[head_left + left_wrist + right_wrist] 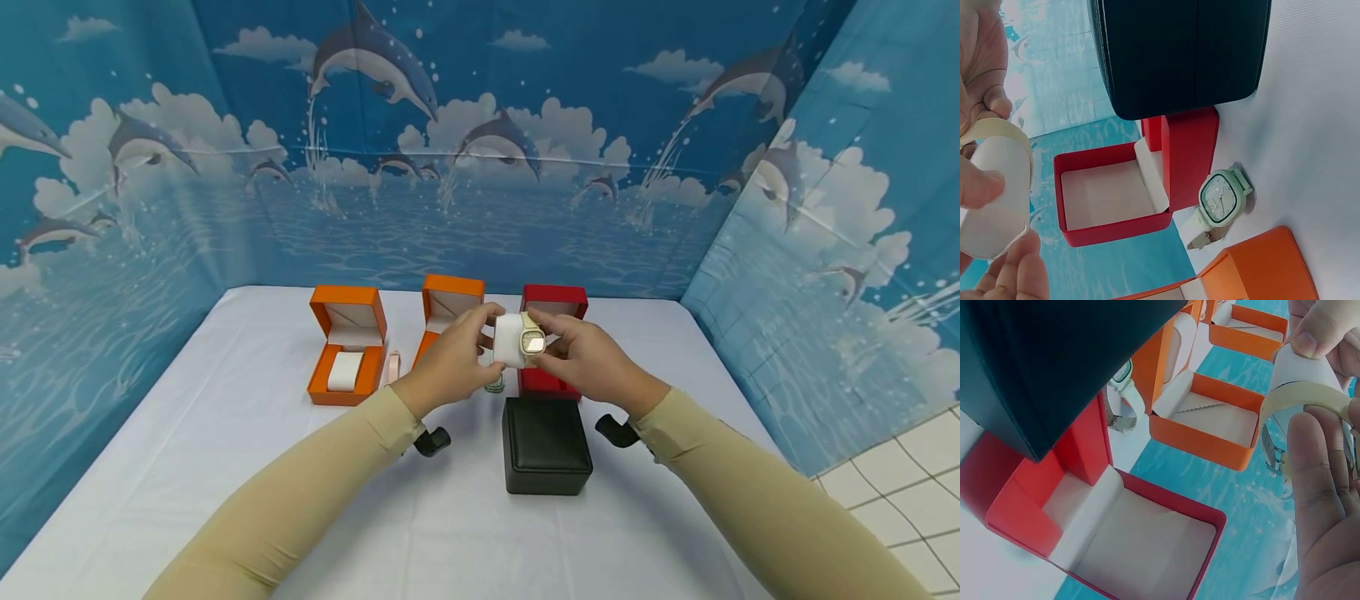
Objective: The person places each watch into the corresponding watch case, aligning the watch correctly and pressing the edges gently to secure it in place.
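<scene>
Above the table, my left hand (453, 354) grips a white watch cushion (507, 337) between thumb and fingers. My right hand (596, 358) pinches a cream watch (532, 342) at the cushion's right end, its square face toward me. In the right wrist view the cream strap (1300, 395) curves over the cushion, and a metal buckle (1272, 453) shows beneath; whether it is fastened I cannot tell. Behind the hands stands an opened red box (555, 293). A pale green watch (1219, 199) lies on the cloth beside that box.
A closed black box (546, 442) stands in front of the red one. To the left are two opened orange boxes, one (348, 304) with a white cushion (346, 371) inside, the other (452, 287) partly behind my left hand. A pink strap (393, 367) lies between them.
</scene>
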`<state>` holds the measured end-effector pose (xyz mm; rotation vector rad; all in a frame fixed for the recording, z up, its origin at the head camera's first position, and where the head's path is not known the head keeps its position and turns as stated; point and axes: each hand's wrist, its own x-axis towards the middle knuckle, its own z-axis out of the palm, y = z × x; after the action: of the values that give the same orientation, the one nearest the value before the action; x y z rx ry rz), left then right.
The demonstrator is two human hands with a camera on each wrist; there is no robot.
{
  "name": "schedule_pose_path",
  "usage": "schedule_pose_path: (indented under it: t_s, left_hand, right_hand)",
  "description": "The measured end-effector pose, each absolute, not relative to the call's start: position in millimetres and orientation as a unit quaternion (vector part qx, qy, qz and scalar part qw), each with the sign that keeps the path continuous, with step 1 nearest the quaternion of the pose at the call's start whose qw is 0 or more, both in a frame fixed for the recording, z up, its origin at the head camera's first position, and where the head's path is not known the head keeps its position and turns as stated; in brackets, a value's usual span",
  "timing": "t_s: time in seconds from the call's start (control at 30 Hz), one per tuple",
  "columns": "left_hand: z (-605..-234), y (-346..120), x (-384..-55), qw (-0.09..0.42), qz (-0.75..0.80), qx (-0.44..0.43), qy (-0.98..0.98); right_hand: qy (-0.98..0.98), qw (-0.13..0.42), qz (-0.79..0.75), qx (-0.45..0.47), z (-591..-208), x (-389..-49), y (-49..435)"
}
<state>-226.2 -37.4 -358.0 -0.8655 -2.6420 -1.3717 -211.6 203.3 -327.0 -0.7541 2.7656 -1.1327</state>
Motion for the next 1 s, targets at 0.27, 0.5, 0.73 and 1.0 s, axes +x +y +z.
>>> schedule_pose_path:
  t_s: [0.27,0.5,0.73,1.0]
  left_hand:
    - [-359.5,-34.9,-226.7,0.017,-0.456,-0.272,-0.847]
    - [-360.0,-33.0,-228.2,0.011,-0.466,-0.271,-0.842]
    - [-358.1,-33.8,-226.8,0.001,-0.456,-0.274,-0.847]
    - [-356.6,-32.8,-226.5,0.004,-0.440,-0.286,-0.851]
  right_hand:
    - [0.899,0.037,-0.366,-0.239,-329.8,-213.8,204.1]
    - [0.895,0.047,-0.378,-0.231,-330.0,-214.0,203.8]
    - [0.899,0.041,-0.372,-0.227,-331.3,-213.6,203.6]
    - [0.907,0.040,-0.361,-0.214,-330.1,-214.3,207.1]
